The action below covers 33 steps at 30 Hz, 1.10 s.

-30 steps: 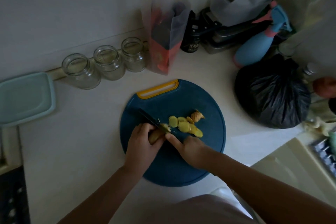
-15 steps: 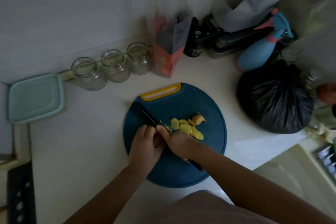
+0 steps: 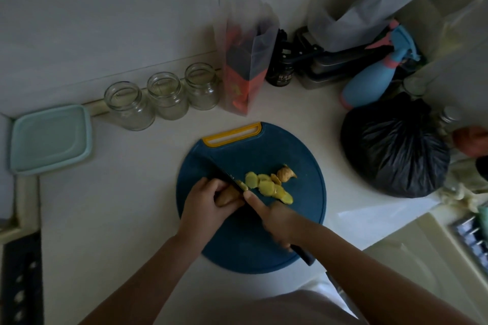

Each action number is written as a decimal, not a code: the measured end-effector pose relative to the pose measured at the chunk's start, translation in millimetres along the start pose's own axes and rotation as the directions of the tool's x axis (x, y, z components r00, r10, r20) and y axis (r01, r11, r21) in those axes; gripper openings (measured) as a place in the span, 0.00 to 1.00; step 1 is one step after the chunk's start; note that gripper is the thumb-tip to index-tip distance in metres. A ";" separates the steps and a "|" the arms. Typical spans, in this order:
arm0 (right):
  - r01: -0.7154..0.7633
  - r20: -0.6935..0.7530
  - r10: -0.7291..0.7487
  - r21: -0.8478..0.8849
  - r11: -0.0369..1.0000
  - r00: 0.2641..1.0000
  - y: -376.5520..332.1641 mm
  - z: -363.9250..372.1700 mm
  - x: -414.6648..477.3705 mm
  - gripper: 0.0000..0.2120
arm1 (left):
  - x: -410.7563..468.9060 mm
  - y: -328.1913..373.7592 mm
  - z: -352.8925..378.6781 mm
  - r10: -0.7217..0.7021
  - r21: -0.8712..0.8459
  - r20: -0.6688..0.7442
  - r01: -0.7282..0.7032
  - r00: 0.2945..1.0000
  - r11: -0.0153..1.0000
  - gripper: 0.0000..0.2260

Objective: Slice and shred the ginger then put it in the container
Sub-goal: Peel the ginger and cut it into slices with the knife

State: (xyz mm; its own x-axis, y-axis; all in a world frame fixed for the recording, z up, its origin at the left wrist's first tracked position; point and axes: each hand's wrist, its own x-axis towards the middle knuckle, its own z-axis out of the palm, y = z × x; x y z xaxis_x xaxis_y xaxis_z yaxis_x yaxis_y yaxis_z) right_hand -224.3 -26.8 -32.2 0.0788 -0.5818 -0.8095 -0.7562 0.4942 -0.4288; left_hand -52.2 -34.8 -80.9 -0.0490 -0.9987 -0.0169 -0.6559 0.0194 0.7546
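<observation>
Surface (image 3: 118, 206) carries a round blue cutting board (image 3: 264, 150). On the board's left half, the left hand (image 3: 206, 206) curls round the uncut ginger (image 3: 228, 196), pinning it down. The right hand (image 3: 280, 221), blurred, grips the knife (image 3: 227, 177), whose blade meets the ginger's right end. Cut slices (image 3: 266, 186) lie just right of the blade, farther than the right hand.

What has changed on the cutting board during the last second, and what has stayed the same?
The right hand, gripping the knife, pushed the blade forward across the ginger piece, then drew it back toward the person: one slicing stroke. The left hand kept holding the ginger piece in place. The cut slices and the cutting board stayed where they were.
</observation>
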 end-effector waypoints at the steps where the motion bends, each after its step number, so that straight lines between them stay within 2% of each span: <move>1: 0.020 -0.013 -0.020 -0.021 1.000 1.000 -0.3 1.1 0.7 0.38 | 2.1 2.2 1.7 -0.017 0.025 -0.010 0.017 1.000 1.000 0.18; 3: 0.108 -0.071 -0.111 -0.036 0.993 0.991 -0.7 4.4 3.1 0.29 | 8.4 6.8 2.4 -0.079 0.055 0.010 0.078 0.997 0.995 0.18; 5: 0.164 -0.038 -0.167 -0.068 0.984 0.985 -7.1 3.3 1.3 0.18 | 16.9 8.7 -0.5 -0.179 0.074 0.093 0.173 0.979 0.982 0.18; 7: 0.144 -0.028 -0.146 -0.060 0.988 0.989 -10.4 1.4 3.0 0.21 | 23.1 7.1 -2.6 -0.236 0.102 0.161 0.222 0.958 0.970 0.19; 10: 0.131 -0.038 -0.135 -0.081 0.988 0.990 -10.4 4.0 9.6 0.30 | 22.4 8.3 -1.3 -0.213 0.115 0.153 0.197 0.965 0.974 0.19; 14: 0.119 -0.045 -0.123 -0.076 0.990 0.991 -17.9 6.6 14.5 0.30 | 14.2 6.9 4.9 -0.105 0.044 0.061 0.102 0.993 0.994 0.16; 17: 0.126 -0.027 -0.128 -0.077 0.989 0.991 -24.5 5.6 10.0 0.23 | 11.1 4.6 6.6 -0.076 0.042 0.053 0.074 0.996 0.996 0.15; 20: 0.092 -0.013 -0.093 -0.070 0.993 0.996 -24.9 5.9 5.6 0.28 | 7.7 5.3 7.1 -0.054 0.051 0.039 0.052 0.998 0.997 0.15; 22: 0.090 0.000 -0.091 -0.100 0.991 0.996 -26.1 2.0 4.6 0.28 | 6.9 7.3 7.0 -0.041 0.053 0.028 0.039 0.999 0.998 0.15; 26: 0.119 -0.076 -0.132 -0.155 0.981 0.988 -23.1 -1.1 5.2 0.35 | 3.9 12.2 5.7 -0.087 0.030 -0.004 0.088 0.996 0.996 0.17; 28: 0.107 -0.052 -0.117 -0.162 0.981 0.992 -24.1 0.1 4.6 0.37 | 0.5 12.3 7.1 -0.111 0.011 -0.023 0.111 0.994 0.994 0.16; 31: 0.017 -0.031 -0.020 -0.092 0.996 0.999 -24.5 -3.7 5.7 0.42 | -1.5 11.4 6.5 -0.135 -0.020 -0.015 0.135 0.991 0.991 0.15; 33: -0.013 -0.060 0.012 -0.030 0.999 0.998 -24.4 -6.2 6.2 0.42 | -0.5 11.5 3.6 -0.136 -0.029 0.007 0.136 0.991 0.990 0.15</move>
State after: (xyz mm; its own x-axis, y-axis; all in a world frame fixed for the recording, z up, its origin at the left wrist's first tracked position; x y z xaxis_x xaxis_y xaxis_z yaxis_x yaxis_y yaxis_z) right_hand -209.4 -46.5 -24.3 0.0308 -0.6138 -0.7889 -0.7763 0.4825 -0.4057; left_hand -62.4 -33.9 -74.6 0.0352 -0.9917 -0.1237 -0.6342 -0.1178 0.7641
